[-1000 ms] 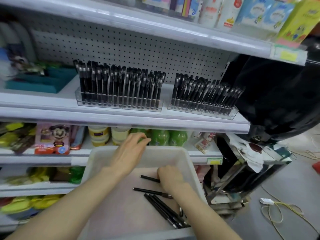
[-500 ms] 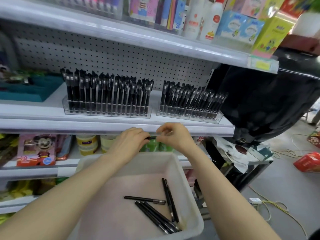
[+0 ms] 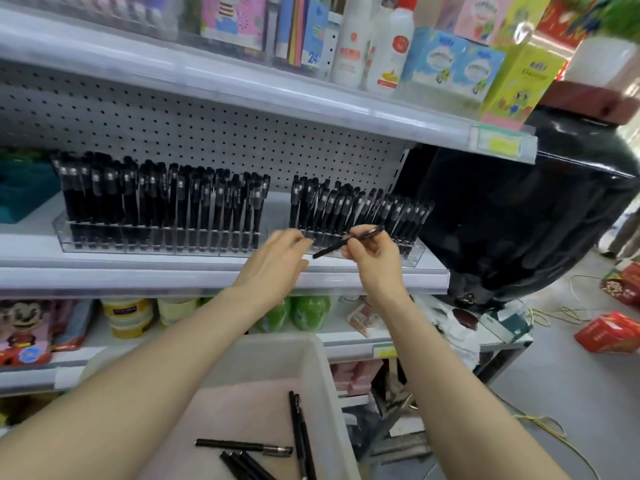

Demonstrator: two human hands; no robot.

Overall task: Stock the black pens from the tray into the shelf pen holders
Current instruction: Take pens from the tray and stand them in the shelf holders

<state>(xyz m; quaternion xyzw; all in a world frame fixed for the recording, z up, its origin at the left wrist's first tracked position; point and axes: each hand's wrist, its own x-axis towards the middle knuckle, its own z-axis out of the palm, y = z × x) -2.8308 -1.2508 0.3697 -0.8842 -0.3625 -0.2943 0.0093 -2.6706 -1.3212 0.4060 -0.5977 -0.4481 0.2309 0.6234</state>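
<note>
Pinching a black pen [image 3: 341, 244] in the right hand [image 3: 372, 258], with thumb and fingers curled round its upper part. Held up right in front of the right pen holder [image 3: 414, 252] on the shelf [image 3: 173, 277], close to its front slots. Lying on a slant (not standing up yet), high end up and to the right, low end down and to the left, pointing at the left hand [image 3: 277, 261]. Just beside that low end with the left hand, fingers loose and a little bent, gripping nothing; too blurry to tell about a light touch. Nearer to the holder with the right hand, so likely a job for that hand: tip the pen upright, then push it down into a free slot among the standing pens. Down below, more black pens [image 3: 249, 446] lying flat in the white tray [image 3: 334, 372], well apart from both hands. Off to the left, a left pen holder [image 3: 60, 225] packed with pens. Half a second ago, both hands lower, at the shelf edge, close together on the pen; now higher, up at the holder, with only the right hand gripping.
</note>
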